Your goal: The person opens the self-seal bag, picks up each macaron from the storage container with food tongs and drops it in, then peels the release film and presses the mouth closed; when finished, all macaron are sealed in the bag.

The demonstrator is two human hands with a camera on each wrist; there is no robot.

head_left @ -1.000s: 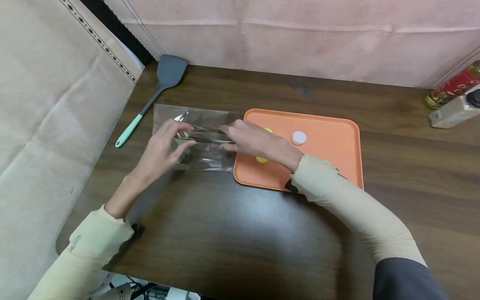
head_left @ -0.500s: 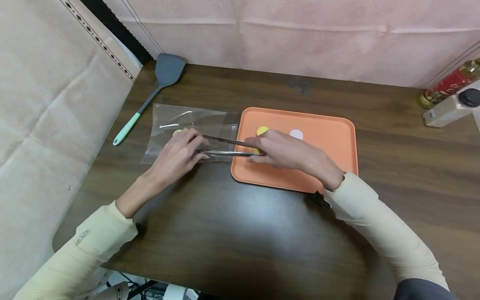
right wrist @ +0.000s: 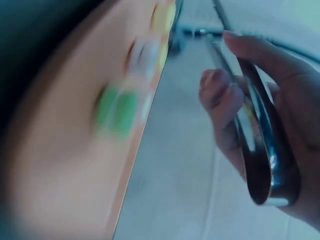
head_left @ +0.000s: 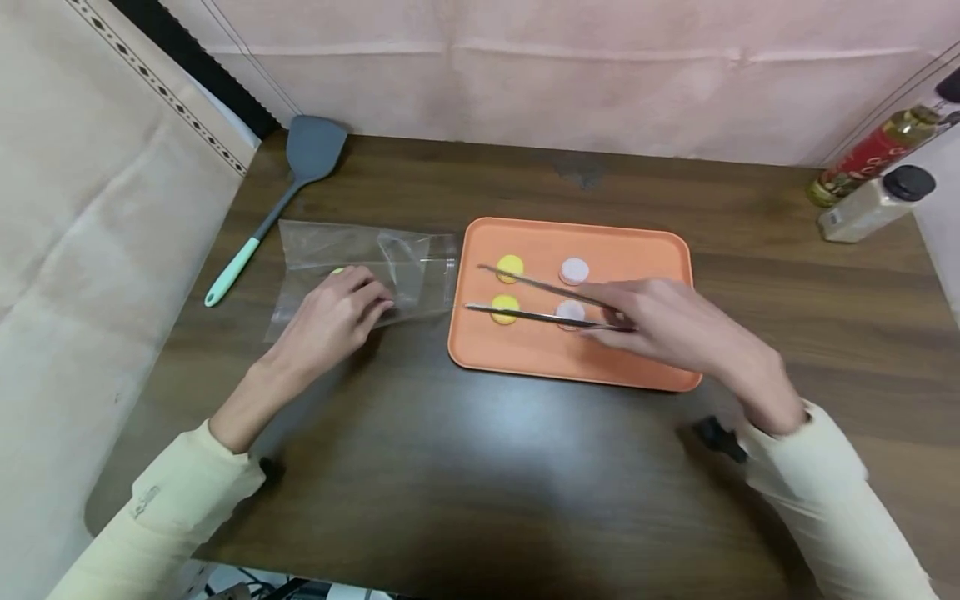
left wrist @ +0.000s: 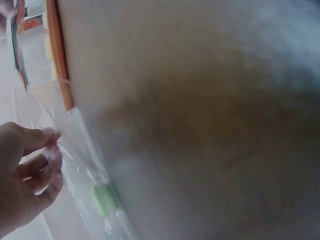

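My right hand [head_left: 675,325] grips metal tongs [head_left: 540,317], their two arms spread apart with nothing between the tips. The tongs hang over the orange tray [head_left: 525,357]. Two yellow discs [head_left: 511,267] and two white discs [head_left: 574,271] lie on it; the tongs partly cover some. A blurred green piece [right wrist: 117,112] also shows on the tray in the right wrist view, hidden under my hand in the head view. My left hand [head_left: 326,315] pinches the clear plastic bag [head_left: 322,242] left of the tray. A green piece [left wrist: 104,199] shows in the bag.
A grey spatula with a mint handle [head_left: 236,267] lies at the table's far left. Two bottles stand at the back right, one with a red label [head_left: 862,162], one with a black cap [head_left: 909,183]. A pale curtain [head_left: 487,92] borders the table's back edge.
My right hand has drawn the tongs rightward from over the bag to above the tray. My left hand has left the tongs' tips and now pinches the bag.
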